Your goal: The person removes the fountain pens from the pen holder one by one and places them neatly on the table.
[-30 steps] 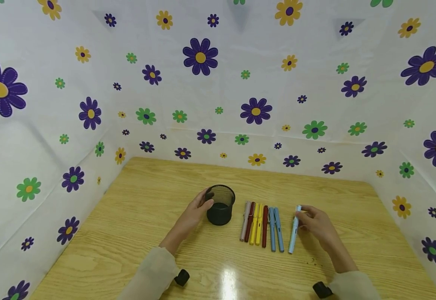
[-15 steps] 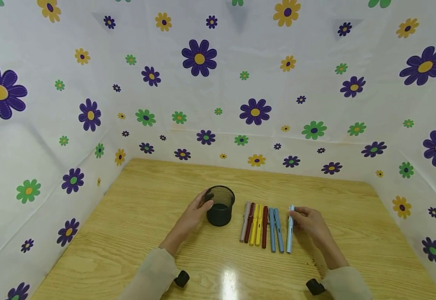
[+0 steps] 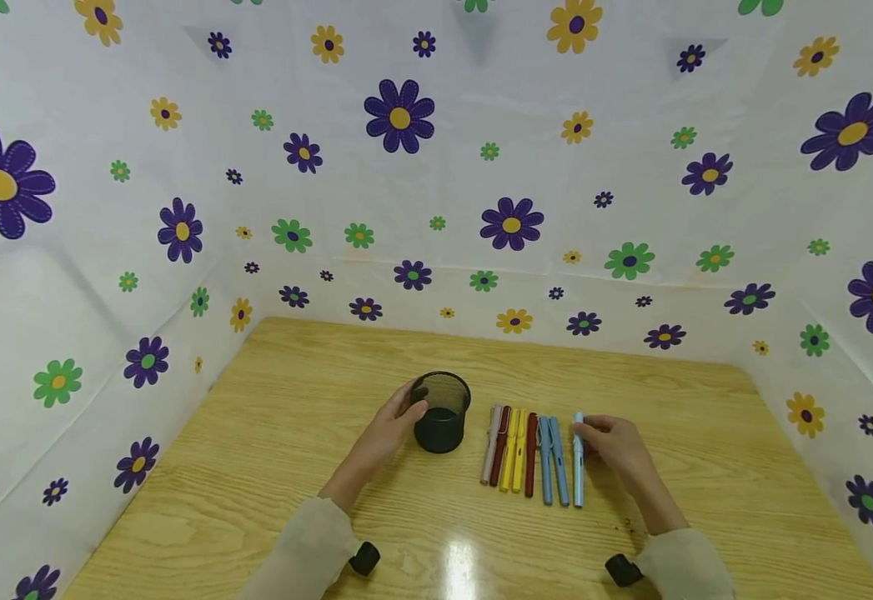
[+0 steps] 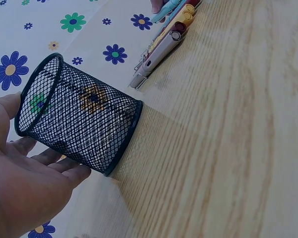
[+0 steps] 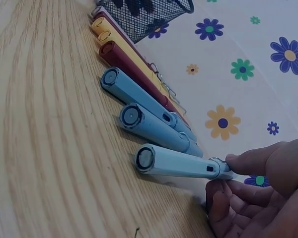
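Note:
My left hand [image 3: 393, 423] holds a black mesh pen holder [image 3: 439, 432] at its left side, thumb at the rim and fingers against the mesh. The holder stands upright on the table, and no pens show inside it. My right hand [image 3: 616, 446] pinches a light blue pen [image 3: 578, 467] near its cap end, between thumb and fingers. That pen lies just right of a row of capped pens: a grey pen [image 3: 491, 446], dark red pens [image 3: 530, 454], yellow pens [image 3: 518, 452] and two darker blue pens [image 3: 559, 462]. In the right wrist view, the light blue pen [image 5: 181, 162] lies roughly alongside the nearest blue pen [image 5: 154, 127].
The wooden table [image 3: 293, 500] carries everything. White sheets with printed flowers [image 3: 398, 192] stand around its back and sides. A few dark specks [image 3: 626, 525] lie below the right hand, and a black wrist camera [image 3: 622, 571] sits at the right cuff.
My right hand has moved left with the light blue pen, bringing it closer to the row and turning it more in line with the others. The left hand and holder have stayed put.

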Available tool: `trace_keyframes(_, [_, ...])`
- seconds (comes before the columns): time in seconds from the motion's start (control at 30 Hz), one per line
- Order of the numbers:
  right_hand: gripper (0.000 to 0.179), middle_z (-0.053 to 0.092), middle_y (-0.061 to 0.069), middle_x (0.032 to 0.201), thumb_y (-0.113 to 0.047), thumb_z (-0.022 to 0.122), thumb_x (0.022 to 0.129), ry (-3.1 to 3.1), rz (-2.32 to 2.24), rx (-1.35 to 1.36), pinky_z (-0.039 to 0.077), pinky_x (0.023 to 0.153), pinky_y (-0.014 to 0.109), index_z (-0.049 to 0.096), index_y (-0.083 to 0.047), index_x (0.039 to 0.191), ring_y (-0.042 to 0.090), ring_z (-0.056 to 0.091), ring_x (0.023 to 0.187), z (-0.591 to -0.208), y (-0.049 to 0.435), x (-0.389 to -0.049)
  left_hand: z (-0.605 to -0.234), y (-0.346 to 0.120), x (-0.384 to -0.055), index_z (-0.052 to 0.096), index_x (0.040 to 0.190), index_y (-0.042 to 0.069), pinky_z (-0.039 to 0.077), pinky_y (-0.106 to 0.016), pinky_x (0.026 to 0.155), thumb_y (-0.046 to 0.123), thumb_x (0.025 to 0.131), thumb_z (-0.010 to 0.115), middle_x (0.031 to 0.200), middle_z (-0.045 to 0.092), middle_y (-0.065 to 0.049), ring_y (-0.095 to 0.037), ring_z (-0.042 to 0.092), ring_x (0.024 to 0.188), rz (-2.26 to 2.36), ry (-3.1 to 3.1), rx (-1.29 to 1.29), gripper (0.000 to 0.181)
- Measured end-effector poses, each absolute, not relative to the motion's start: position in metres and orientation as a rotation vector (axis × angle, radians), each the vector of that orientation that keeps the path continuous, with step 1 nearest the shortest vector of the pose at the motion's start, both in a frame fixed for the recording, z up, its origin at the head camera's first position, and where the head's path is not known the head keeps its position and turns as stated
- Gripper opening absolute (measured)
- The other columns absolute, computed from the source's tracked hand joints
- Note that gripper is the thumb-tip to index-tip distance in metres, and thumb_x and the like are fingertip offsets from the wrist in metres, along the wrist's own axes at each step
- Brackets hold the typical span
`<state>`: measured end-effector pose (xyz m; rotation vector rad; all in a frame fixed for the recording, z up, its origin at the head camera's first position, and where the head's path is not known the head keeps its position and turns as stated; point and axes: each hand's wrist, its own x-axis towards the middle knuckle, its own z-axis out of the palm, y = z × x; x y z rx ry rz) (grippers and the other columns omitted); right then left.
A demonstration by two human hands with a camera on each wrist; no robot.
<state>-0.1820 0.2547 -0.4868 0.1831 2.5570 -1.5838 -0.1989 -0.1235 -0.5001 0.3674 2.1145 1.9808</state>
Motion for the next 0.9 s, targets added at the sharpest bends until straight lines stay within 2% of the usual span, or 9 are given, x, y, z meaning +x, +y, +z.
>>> trace_keyframes(0.37, [0.044, 0.070, 0.009, 0.086, -0.022, 0.064, 0.105, 2.618, -1.516, 0.220, 0.054, 0.061, 0.030, 0.062, 0.015, 0.129, 0.018, 0.064, 0.074, -0.4901, 0.2528, -0.1850, -0.4998, -0.1215, -0.1999, 0.022, 0.166, 0.014, 0.019, -0.053, 0.124, 0.036, 0.110, 0.052, 0.165, 0.031, -0.015, -0.032, 0.019, 0.156, 2.011, 2.089, 0.375, 0.067])
trace_keyframes(0.7, [0.038, 0.073, 0.021, 0.099, -0.010, 0.060, 0.105, 2.611, -1.581, 0.174, 0.057, 0.064, 0.032, 0.060, 0.020, 0.128, 0.019, 0.068, 0.077, -0.4887, 0.2515, -0.1820, -0.4998, -0.1214, -0.2002, 0.023, 0.166, 0.012, 0.019, -0.053, 0.124, 0.035, 0.110, 0.053, 0.165, 0.031, -0.015, -0.032, 0.020, 0.155, 2.019, 2.087, 0.363, 0.067])
trace_keyframes(0.9, [0.039, 0.073, 0.018, 0.097, -0.010, 0.060, 0.104, 2.587, -1.618, 0.183, 0.058, 0.063, 0.032, 0.059, 0.021, 0.128, 0.019, 0.067, 0.077, -0.4888, 0.2502, -0.1806, -0.5003, -0.1224, -0.1999, 0.020, 0.166, 0.011, 0.019, -0.054, 0.124, 0.036, 0.110, 0.053, 0.166, 0.030, -0.015, -0.033, 0.019, 0.156, 2.012, 2.081, 0.366, 0.070])
